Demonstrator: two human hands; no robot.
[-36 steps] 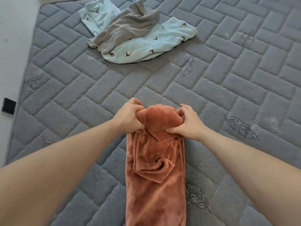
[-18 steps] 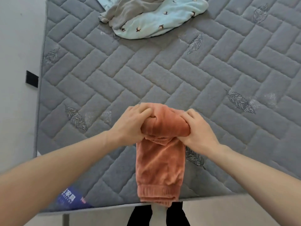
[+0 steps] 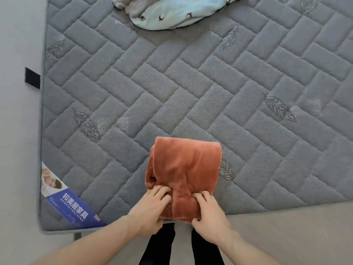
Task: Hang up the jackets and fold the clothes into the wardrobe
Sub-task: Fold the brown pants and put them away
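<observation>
A rust-orange plush garment (image 3: 186, 169) lies folded into a compact block at the near edge of the grey quilted mattress (image 3: 191, 88). My left hand (image 3: 150, 209) grips the block's near left corner, fingers on top. My right hand (image 3: 210, 215) grips its near right corner, thumb under the edge. At the far edge lie a pale blue printed garment (image 3: 172, 18) and a grey garment (image 3: 133, 4), heaped together and partly cut off by the frame.
A blue label (image 3: 74, 207) marks the mattress's near left corner. A pale wall with a black strap (image 3: 32, 78) runs along the left. My dark-clothed legs (image 3: 162, 245) stand on the grey floor (image 3: 286, 236) just before the mattress edge.
Both hands have brought the orange garment's far fold over towards me, so the long strip is now a short block. My hands moved from its far end to its near edge.
</observation>
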